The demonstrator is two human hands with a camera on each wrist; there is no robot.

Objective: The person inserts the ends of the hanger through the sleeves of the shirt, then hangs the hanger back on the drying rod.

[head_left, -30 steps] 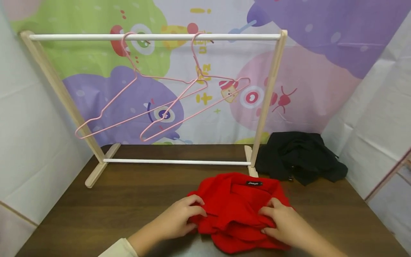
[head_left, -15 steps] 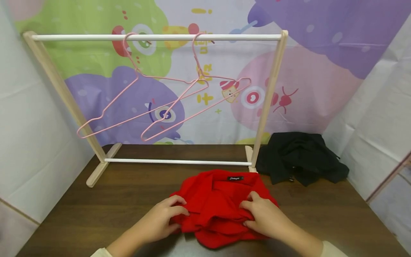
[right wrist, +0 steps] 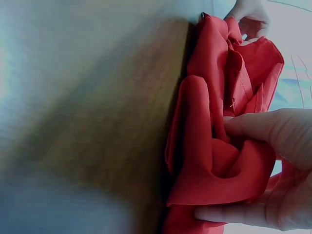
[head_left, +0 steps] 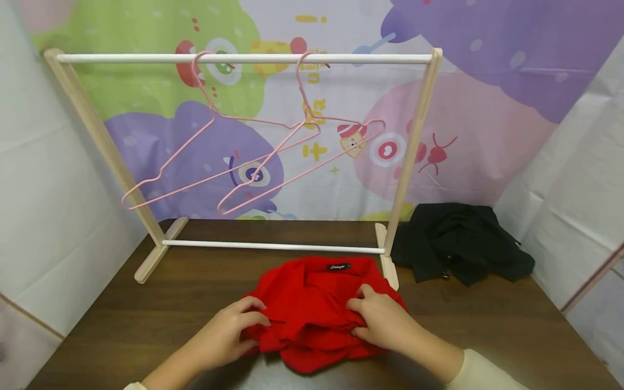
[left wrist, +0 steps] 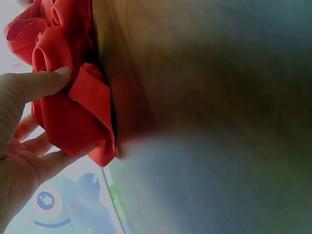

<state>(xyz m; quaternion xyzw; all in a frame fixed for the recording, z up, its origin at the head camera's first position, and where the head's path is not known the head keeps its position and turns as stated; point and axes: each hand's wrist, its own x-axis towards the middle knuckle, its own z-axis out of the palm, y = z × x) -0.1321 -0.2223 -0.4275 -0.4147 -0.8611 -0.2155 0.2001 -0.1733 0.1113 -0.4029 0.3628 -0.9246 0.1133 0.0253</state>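
A crumpled red garment (head_left: pixel 312 303) lies on the dark wooden table, a black label (head_left: pixel 338 266) at its far edge. My left hand (head_left: pixel 229 331) holds its left side, with the thumb (left wrist: pixel 46 84) on top of a fold and the fingers beneath in the left wrist view. On the opposite side my right hand (head_left: pixel 382 319) grips the cloth. In the right wrist view its thumb (right wrist: pixel 253 126) presses into a fold while a finger (right wrist: pixel 234 213) lies on the other side. The garment's underside is hidden.
Behind the garment stands a wooden rack (head_left: pixel 416 146) with a white top rail (head_left: pixel 253 58). Two pink hangers, a left one (head_left: pixel 166 165) and a right one (head_left: pixel 273 157), hang from it. A black garment (head_left: pixel 458 241) lies in a heap at the back right. White sheets flank the table.
Both hands and the red garment have shifted left across the table, keeping their hold. The head view has turned slightly. The hangers and black garment stay in place.
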